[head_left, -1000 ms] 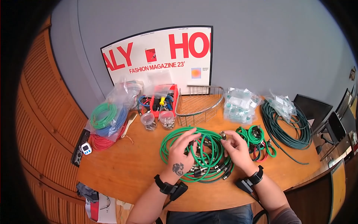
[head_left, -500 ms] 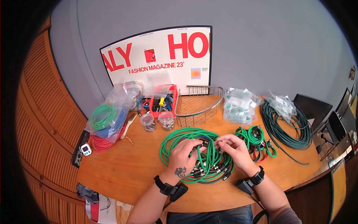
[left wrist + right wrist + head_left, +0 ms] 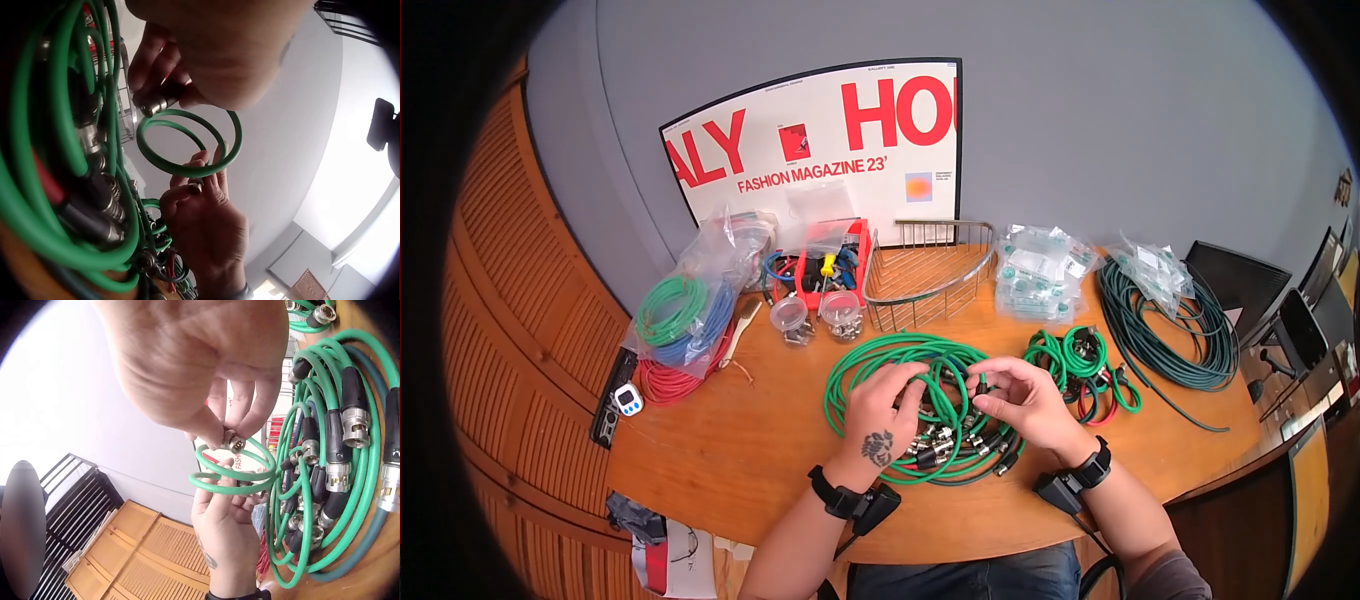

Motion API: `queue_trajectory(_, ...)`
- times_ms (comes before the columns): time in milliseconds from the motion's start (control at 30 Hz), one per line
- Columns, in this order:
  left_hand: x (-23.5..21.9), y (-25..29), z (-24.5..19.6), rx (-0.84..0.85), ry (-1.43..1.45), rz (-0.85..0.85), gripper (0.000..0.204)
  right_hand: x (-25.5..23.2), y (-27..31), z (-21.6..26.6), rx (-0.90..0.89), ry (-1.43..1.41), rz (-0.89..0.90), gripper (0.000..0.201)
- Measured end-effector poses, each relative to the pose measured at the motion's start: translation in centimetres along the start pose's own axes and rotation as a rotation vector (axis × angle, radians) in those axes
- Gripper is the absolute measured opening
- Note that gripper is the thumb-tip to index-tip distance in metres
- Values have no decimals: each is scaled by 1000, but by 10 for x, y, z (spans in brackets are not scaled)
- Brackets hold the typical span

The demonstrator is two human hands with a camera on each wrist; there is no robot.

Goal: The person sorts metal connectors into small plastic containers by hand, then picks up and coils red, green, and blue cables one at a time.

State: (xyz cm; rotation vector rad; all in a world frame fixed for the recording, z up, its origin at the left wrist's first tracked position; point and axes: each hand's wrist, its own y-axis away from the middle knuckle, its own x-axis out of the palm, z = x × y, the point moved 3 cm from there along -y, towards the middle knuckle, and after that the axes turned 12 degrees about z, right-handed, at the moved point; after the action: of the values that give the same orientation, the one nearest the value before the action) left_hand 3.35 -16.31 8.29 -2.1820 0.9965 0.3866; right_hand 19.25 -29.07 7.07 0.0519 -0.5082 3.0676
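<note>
While the left hand (image 3: 887,415) pinches a black-sleeved silver metal connector (image 3: 154,107) and the right hand (image 3: 1030,398) a second connector (image 3: 235,442), the slim green round cable (image 3: 177,167) loops between them above the heaped thicker green cables (image 3: 69,150); a slackened pinch could let its coils spring open and snag.

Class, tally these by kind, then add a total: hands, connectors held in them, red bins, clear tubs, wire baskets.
Hands: 2 (left hand, right hand)
Held connectors: 2 (left hand's connector, right hand's connector)
Red bin: 1
Clear tubs: 2 (left tub, right tub)
Wire basket: 1
Total: 8
</note>
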Motion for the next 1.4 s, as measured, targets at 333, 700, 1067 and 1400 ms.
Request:
queue_trajectory(333,6,3,5,124,-62,72,15,5,2,0,138,194,1,46)
queue_trajectory(700,15,2,22,-443,525,111,14,9,2,7,102,364,-13,37)
queue_trajectory(1067,19,2,28,-453,637,389,23,9,4,3,-66,374,34,31)
queue_trajectory(1400,13,1,20,-460,476,156,26,13,-1,-3,83,-14,41,47)
